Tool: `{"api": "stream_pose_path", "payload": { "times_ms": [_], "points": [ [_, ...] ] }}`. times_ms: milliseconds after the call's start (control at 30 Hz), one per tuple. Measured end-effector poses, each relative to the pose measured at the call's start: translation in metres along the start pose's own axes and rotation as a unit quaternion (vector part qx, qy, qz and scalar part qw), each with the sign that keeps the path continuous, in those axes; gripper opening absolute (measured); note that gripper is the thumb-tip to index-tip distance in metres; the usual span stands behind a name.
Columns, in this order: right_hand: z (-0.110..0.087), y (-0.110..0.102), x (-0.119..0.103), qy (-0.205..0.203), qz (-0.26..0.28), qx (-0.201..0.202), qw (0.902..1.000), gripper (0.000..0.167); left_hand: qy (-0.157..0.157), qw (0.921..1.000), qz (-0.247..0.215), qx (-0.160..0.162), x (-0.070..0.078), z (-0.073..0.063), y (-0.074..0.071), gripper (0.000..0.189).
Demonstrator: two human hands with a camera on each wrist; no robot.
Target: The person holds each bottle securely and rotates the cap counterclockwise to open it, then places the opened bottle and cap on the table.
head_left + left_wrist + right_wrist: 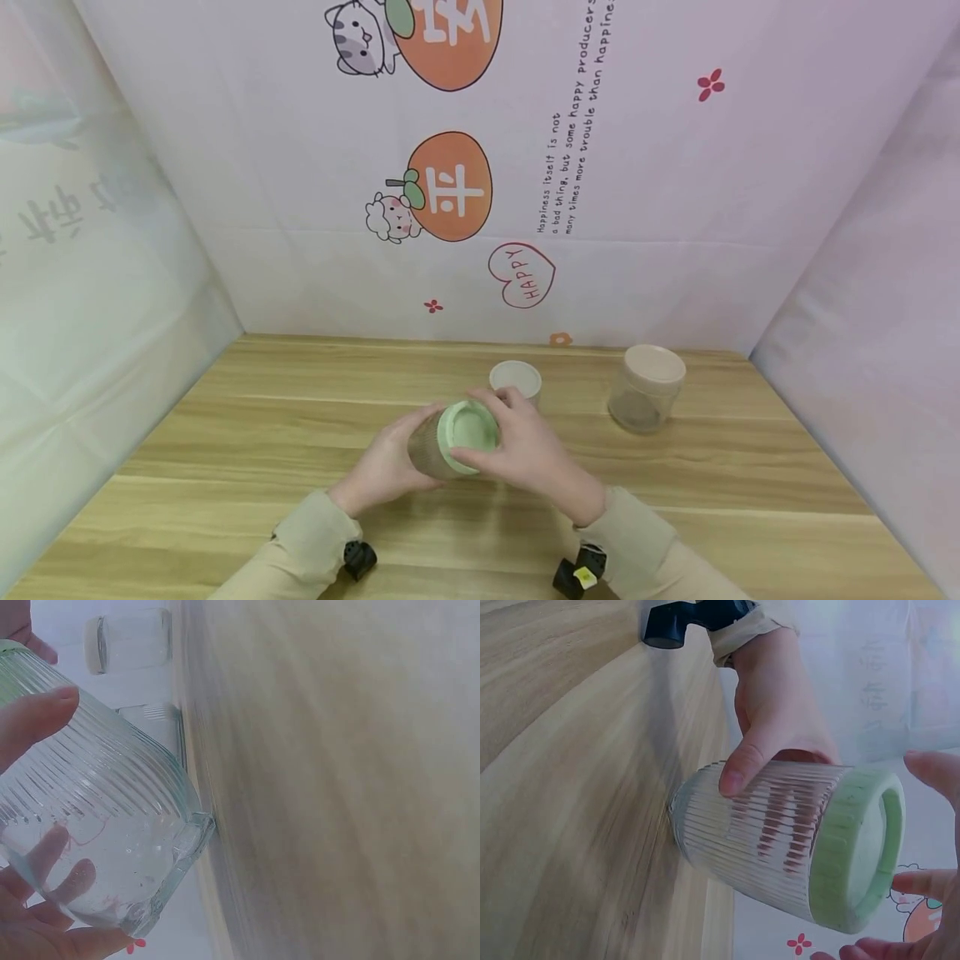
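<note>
- The left hand (386,458) grips a ribbed glass jar (742,840), thumb on one flank and fingers behind the glass, as I watch by remote feed.
- The right hand (528,446) frames the jar's green lid (832,859), its fingers spread around the rim; I cannot tell from here whether every fingertip makes contact.
- The jar sits between the two hands, tilted, its lid leaning toward the right palm and its base low over the wooden table (225,483); whether the glass touches the wood I cannot tell.
- Just beyond the right hand's fingers stands a pale-topped container (516,377); farther off, to that hand's right, a clear jar with a beige lid (655,364) stands upright.
- The step in hand, I judge, is work at the lid, though I cannot say whether it is being seated or loosened.
- The next move, in my view, calls for a firm left grip against twisting, while the right hand's thumb and fingers close evenly on the rim and stay square to the tilt.
</note>
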State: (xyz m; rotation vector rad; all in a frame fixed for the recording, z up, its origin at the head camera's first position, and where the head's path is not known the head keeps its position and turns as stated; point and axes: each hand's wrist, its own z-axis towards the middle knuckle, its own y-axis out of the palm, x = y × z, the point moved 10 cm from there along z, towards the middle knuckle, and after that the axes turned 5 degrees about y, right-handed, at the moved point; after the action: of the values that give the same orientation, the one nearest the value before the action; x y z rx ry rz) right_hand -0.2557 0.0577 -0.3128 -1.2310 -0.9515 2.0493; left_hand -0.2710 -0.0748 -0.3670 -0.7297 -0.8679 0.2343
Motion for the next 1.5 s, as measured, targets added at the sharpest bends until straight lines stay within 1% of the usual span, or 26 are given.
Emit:
{"api": "stream_pose_path", "payload": {
  "times_ms": [133,267,467,733,833,933,1100,1233,1367,1500],
  "points": [
    [0.0,0.005,-0.001,0.019,0.003,-0.008,0.9998,0.064,-0.003,1.0,-0.003,-0.001,-0.001,-0.001,0.0,0.094],
    [0.002,0.007,-0.004,0.023,0.003,-0.01,0.9997,0.065,-0.011,0.9999,-0.002,-0.004,-0.002,-0.001,0.0,0.094],
    [0.002,0.007,-0.01,0.001,-0.016,-0.011,0.9998,0.067,-0.003,1.0,0.001,-0.001,-0.001,-0.001,0.0,0.094],
    [0.001,0.011,-0.014,-0.02,-0.025,-0.048,0.9983,0.07,-0.002,1.0,0.005,-0.001,0.0,-0.002,0.001,0.094],
    [0.0,0.011,-0.015,-0.039,-0.03,-0.051,0.9975,0.069,0.002,1.0,0.007,0.0,0.001,-0.002,0.001,0.094],
    [0.0,0.01,-0.018,-0.069,-0.035,-0.049,0.9958,0.07,0.006,0.9999,0.01,0.001,0.002,-0.001,0.0,0.094],
    [-0.002,0.01,-0.021,-0.124,-0.049,-0.049,0.9898,0.071,0.014,0.9999,0.009,0.001,0.001,-0.001,0.001,0.093],
    [-0.003,0.012,-0.021,-0.15,-0.054,-0.059,0.9855,0.072,0.02,0.9997,0.012,0.002,0.001,0.0,0.001,0.093],
    [-0.003,0.012,-0.023,-0.176,-0.063,-0.069,0.98,0.074,0.016,0.9998,0.014,0.002,0.0,0.0,0.002,0.093],
    [-0.005,0.01,-0.028,-0.211,-0.081,-0.074,0.9714,0.073,0.009,0.9999,0.013,0.001,-0.001,-0.001,0.002,0.092]
  ]
}}
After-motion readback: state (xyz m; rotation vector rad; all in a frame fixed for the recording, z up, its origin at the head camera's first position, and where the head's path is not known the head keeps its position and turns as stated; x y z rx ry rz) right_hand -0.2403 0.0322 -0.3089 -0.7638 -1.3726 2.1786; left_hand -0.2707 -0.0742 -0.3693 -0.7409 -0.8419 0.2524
